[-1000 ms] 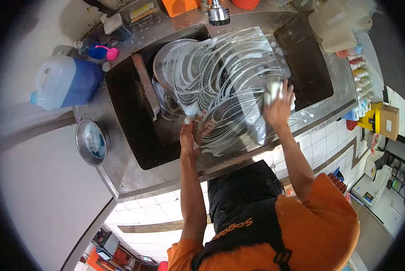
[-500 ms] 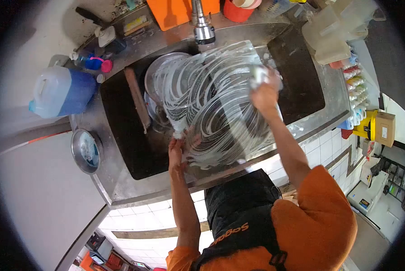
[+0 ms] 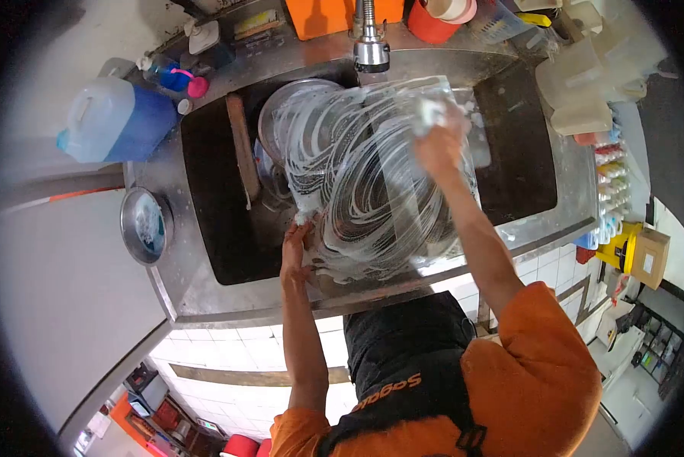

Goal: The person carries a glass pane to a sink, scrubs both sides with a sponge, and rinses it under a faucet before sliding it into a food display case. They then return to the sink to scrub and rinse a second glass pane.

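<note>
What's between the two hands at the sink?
In the head view, the soapy clear sheet stretches between the left hand, at its edge, and the blurred right hand.

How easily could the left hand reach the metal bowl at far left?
Probably yes: only open basin and counter seem to lie between the left hand and the metal bowl. The hand's fingers are at the edge of the soapy clear sheet, though, and would likely need to leave it.

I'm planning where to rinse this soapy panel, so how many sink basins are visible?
2: the left basin and the right basin, with the soapy panel spanning part of each; anything fully beneath its suds may be hidden.
</note>
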`<act>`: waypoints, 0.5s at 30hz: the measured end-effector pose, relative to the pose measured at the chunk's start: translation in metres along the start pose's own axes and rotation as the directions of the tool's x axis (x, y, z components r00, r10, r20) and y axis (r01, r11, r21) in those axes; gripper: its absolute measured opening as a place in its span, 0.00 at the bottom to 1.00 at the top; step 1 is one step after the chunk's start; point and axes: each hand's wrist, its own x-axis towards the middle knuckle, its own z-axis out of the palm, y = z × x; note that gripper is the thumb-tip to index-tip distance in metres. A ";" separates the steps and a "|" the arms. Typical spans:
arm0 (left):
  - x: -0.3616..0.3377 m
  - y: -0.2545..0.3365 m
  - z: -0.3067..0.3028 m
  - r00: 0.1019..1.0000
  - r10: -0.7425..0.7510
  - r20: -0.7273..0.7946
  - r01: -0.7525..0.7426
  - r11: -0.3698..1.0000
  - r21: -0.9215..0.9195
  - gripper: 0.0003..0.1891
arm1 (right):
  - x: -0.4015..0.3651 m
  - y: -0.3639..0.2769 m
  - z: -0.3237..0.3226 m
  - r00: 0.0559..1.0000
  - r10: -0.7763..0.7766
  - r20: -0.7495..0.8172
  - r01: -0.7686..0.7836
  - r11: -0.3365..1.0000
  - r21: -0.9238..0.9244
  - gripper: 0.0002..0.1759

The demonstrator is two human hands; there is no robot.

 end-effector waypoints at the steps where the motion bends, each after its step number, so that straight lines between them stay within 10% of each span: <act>1: -0.004 0.005 0.003 1.000 -0.014 0.016 0.015 0.999 -0.031 0.22 | 0.017 -0.035 -0.001 0.992 0.020 0.127 -0.018 1.000 -0.017 0.25; 3: -0.006 0.005 0.003 0.999 -0.023 0.022 0.025 0.998 -0.061 0.19 | -0.011 -0.109 -0.020 0.909 0.116 0.400 -0.401 0.505 0.765 0.22; 6: -0.006 0.002 -0.001 0.995 0.098 0.033 -0.098 0.995 0.004 0.14 | -0.110 -0.137 -0.040 0.793 -0.606 -0.056 0.517 0.622 0.588 0.20; 8: -0.020 0.018 0.009 0.996 0.030 0.087 -0.023 0.996 -0.082 0.14 | -0.148 -0.097 -0.042 0.703 -0.712 -0.006 0.532 0.519 0.669 0.21; 10: -0.007 0.011 0.001 0.995 -0.031 -0.095 0.039 0.996 0.082 0.15 | -0.144 -0.056 -0.055 0.897 -0.426 0.119 0.233 0.684 0.691 0.17; 11: -0.018 0.022 0.011 0.998 0.011 0.068 -0.008 0.999 -0.041 0.16 | -0.130 -0.046 -0.046 0.891 -0.439 0.112 0.245 0.675 0.696 0.17; 14: -0.030 0.024 0.008 0.970 0.000 0.244 0.026 0.995 -0.100 0.19 | -0.053 -0.029 0.001 0.976 -0.025 -0.218 0.041 0.997 0.069 0.20; 15: -0.028 0.020 0.013 0.969 0.019 0.245 0.040 0.972 -0.230 0.20 | -0.032 -0.042 -0.001 0.965 -0.073 0.253 0.008 0.968 0.251 0.21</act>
